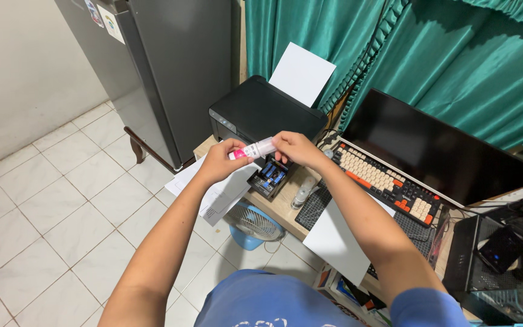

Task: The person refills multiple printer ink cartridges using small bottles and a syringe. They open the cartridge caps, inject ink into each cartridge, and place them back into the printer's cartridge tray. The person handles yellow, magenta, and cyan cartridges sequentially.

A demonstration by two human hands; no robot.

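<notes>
A small white ink bottle with a pink end [253, 149] is held level between both my hands, over the front of a black printer [261, 112]. My left hand [220, 160] grips the pink end. My right hand [296, 148] pinches the other, white end. Just below the bottle the printer's ink tank bay [270, 177] stands open, showing blue caps. A white sheet [301, 72] stands upright in the printer's rear feed.
A second small bottle [303, 195] stands on the desk by a cutting mat. To the right lie an orange and cream keyboard [382, 181], a dark monitor [437, 148] and loose paper [337, 239]. A grey fridge [164, 66] stands left; a blue fan [250, 224] sits below.
</notes>
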